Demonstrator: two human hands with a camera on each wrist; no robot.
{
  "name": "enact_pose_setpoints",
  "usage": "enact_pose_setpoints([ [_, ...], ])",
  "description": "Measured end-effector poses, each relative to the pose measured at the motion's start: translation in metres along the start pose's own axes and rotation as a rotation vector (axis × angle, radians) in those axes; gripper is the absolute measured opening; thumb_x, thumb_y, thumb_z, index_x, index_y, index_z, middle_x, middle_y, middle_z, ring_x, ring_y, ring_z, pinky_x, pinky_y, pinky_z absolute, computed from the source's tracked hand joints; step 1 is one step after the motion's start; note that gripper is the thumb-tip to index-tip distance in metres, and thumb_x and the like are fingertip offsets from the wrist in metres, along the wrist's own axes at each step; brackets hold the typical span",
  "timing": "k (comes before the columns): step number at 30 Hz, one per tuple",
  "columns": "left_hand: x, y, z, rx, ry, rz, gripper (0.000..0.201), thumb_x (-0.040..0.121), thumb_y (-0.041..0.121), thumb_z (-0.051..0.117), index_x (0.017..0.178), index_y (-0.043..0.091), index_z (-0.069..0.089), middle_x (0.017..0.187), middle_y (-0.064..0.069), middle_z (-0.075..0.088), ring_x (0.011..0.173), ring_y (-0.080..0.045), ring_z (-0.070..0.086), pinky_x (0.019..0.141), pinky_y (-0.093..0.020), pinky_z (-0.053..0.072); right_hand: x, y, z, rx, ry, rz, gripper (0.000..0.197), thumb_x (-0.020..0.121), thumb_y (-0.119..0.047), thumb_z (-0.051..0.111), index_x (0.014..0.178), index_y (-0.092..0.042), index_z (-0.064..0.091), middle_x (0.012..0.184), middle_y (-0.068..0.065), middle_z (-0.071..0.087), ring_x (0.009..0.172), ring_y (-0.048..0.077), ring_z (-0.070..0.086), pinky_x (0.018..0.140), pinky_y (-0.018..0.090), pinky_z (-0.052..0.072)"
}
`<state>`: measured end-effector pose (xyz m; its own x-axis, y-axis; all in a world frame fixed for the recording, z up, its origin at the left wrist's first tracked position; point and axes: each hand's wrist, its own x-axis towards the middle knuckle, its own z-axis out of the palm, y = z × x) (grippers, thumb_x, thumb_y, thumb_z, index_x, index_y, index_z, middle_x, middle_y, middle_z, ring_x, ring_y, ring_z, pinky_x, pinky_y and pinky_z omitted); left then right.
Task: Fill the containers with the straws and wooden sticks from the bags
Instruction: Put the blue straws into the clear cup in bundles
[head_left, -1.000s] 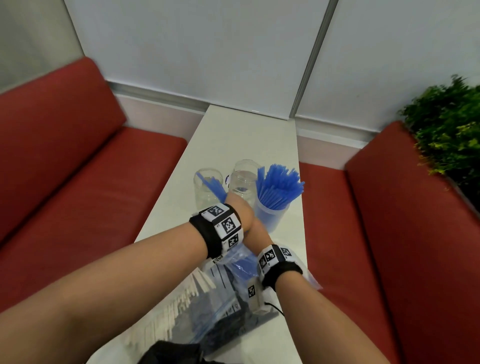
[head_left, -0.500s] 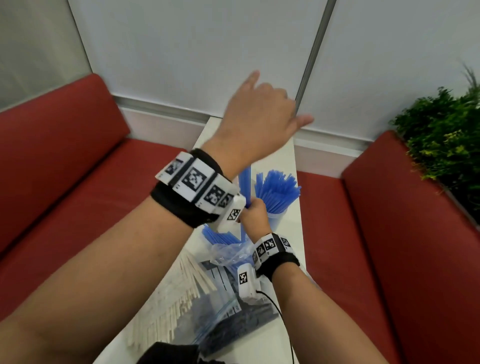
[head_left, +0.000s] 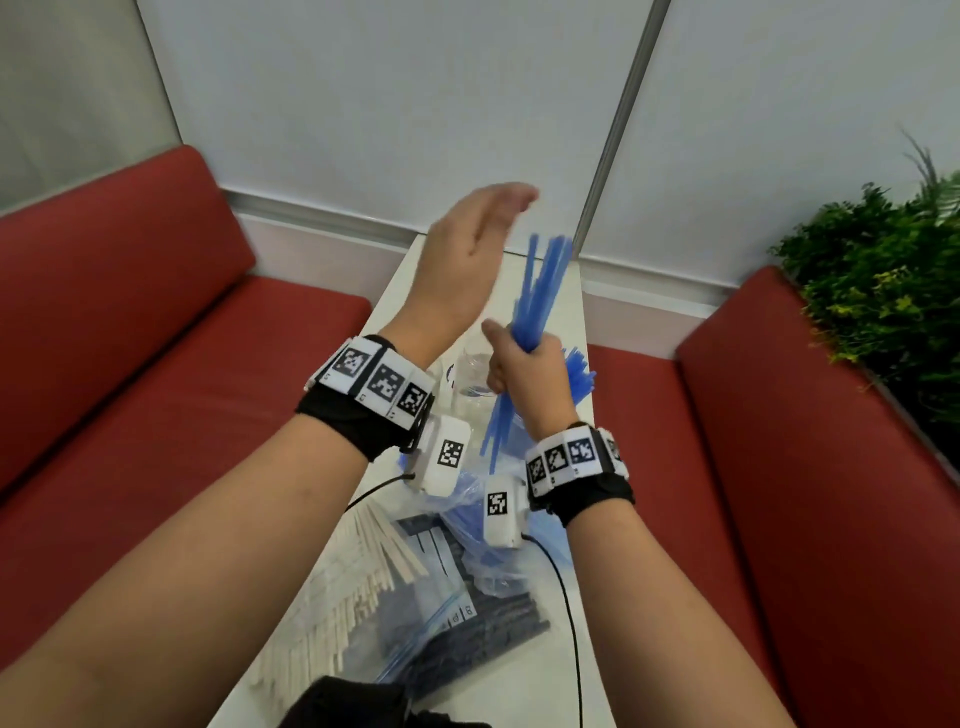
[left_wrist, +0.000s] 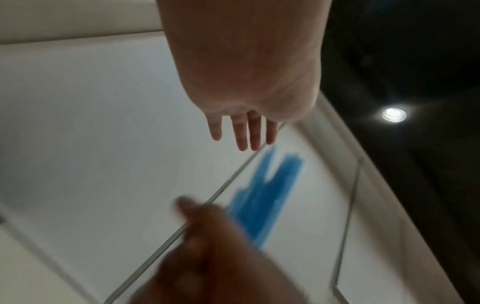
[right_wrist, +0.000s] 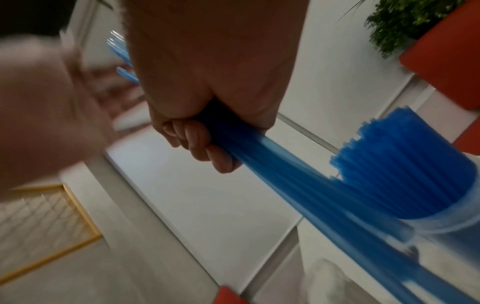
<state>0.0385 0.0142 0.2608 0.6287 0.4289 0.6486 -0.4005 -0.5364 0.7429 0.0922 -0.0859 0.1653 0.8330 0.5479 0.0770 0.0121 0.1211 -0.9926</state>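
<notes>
While right hand (head_left: 524, 370) grips one straw bundle (head_left: 537, 291), left hand (head_left: 462, 265) hovers flat.

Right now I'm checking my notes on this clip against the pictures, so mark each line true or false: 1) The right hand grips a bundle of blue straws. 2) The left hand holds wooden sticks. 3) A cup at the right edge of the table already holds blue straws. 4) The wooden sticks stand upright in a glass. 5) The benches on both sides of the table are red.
1) True: the right hand is curled round the blue straws.
2) False: the left hand is raised, fingers straight, holding nothing.
3) True: the cup is packed with straws.
4) False: the wooden sticks lie on the table beside the bags.
5) True: red benches.
</notes>
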Motion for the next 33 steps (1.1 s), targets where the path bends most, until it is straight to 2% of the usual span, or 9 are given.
enact_pose_setpoints([
  [2, -0.014, -0.024, -0.003, 0.011, 0.034, -0.3, 0.047, 0.105, 0.042, 0.034, 0.11, 0.013, 0.07, 0.106, 0.005, 0.072, 0.104, -0.007, 0.065, 0.095, -0.028, 0.047, 0.004, -0.024, -0.005, 0.061, 0.023, -0.065, 0.038, 0.092, -0.026, 0.072, 0.061, -0.024, 0.049, 0.049, -0.006, 0.037, 0.043, 0.014, 0.034, 0.046, 0.028, 0.033],
  [5, -0.046, -0.07, -0.002, -0.054, -0.242, -0.803, 0.06, 0.102, 0.055, 0.027, 0.109, 0.011, 0.068, 0.11, -0.007, 0.071, 0.103, -0.023, 0.065, 0.088, -0.036, 0.047, 0.009, -0.061, -0.005, 0.122, 0.035, -0.184, 0.038, 0.089, -0.032, 0.076, 0.056, -0.029, 0.056, 0.051, -0.003, 0.039, 0.044, 0.015, 0.037, 0.046, 0.028, 0.036],
  [10, -0.094, -0.116, 0.012, -0.929, -0.355, -1.417, 0.075, 0.099, 0.06, 0.027, 0.132, -0.003, 0.051, 0.129, -0.026, 0.058, 0.116, -0.04, 0.06, 0.095, -0.052, 0.049, 0.012, -0.083, 0.003, 0.126, 0.059, -0.255, 0.037, 0.088, -0.034, 0.077, 0.058, -0.031, 0.055, 0.053, -0.002, 0.043, 0.048, 0.016, 0.041, 0.051, 0.03, 0.039],
  [14, -0.094, -0.114, 0.021, -1.43, -0.228, -1.478, 0.062, 0.105, 0.039, 0.033, 0.142, -0.01, 0.036, 0.139, -0.033, 0.047, 0.124, -0.046, 0.051, 0.103, -0.054, 0.043, 0.002, -0.064, 0.011, 0.001, 0.043, -0.222, 0.032, 0.091, -0.028, 0.075, 0.069, -0.018, 0.055, 0.055, 0.001, 0.051, 0.053, 0.017, 0.048, 0.058, 0.032, 0.045],
  [18, -0.093, -0.113, 0.023, -1.433, -0.179, -1.462, 0.05, 0.105, 0.022, 0.035, 0.146, -0.005, 0.034, 0.15, -0.021, 0.038, 0.137, -0.033, 0.041, 0.116, -0.042, 0.031, -0.005, -0.051, 0.012, -0.026, -0.034, -0.205, 0.025, 0.091, -0.019, 0.073, 0.077, -0.008, 0.056, 0.063, 0.014, 0.052, 0.06, 0.021, 0.051, 0.064, 0.03, 0.048],
  [21, -0.094, -0.112, 0.024, -1.25, -0.156, -1.477, 0.035, 0.095, 0.016, 0.05, 0.125, -0.004, 0.055, 0.121, -0.016, 0.061, 0.098, -0.026, 0.066, 0.075, -0.031, 0.061, -0.003, -0.049, 0.011, 0.01, -0.05, -0.186, 0.026, 0.091, -0.017, 0.073, 0.076, -0.01, 0.053, 0.058, 0.007, 0.048, 0.055, 0.019, 0.048, 0.058, 0.028, 0.046],
  [24, -0.096, -0.113, 0.026, -1.157, -0.245, -1.544, 0.01, 0.081, 0.014, 0.061, 0.084, 0.004, 0.061, 0.073, -0.009, 0.06, 0.046, -0.01, 0.055, 0.033, -0.014, 0.042, -0.001, -0.04, 0.009, 0.026, -0.062, -0.132, 0.035, 0.092, -0.02, 0.073, 0.067, -0.015, 0.049, 0.055, 0.003, 0.044, 0.053, 0.018, 0.043, 0.057, 0.03, 0.043],
  [27, -0.097, -0.123, 0.025, -1.081, -0.238, -1.561, 0.018, 0.094, 0.021, 0.057, 0.081, 0.009, 0.055, 0.063, -0.006, 0.053, 0.035, -0.005, 0.04, 0.025, -0.012, 0.022, 0.002, -0.036, -0.001, -0.068, -0.158, -0.093, 0.039, 0.093, -0.019, 0.07, 0.059, -0.02, 0.052, 0.059, 0.004, 0.052, 0.06, 0.019, 0.05, 0.065, 0.032, 0.046],
  [33, -0.101, -0.146, 0.015, -1.085, -0.191, -1.65, 0.022, 0.096, 0.029, 0.056, 0.088, 0.009, 0.055, 0.065, -0.007, 0.053, 0.033, -0.004, 0.035, 0.024, -0.012, 0.018, 0.021, -0.052, -0.032, -0.44, -0.312, 0.012, 0.021, 0.092, -0.025, 0.068, 0.074, -0.014, 0.065, 0.077, 0.002, 0.068, 0.078, 0.014, 0.063, 0.078, 0.036, 0.055],
])
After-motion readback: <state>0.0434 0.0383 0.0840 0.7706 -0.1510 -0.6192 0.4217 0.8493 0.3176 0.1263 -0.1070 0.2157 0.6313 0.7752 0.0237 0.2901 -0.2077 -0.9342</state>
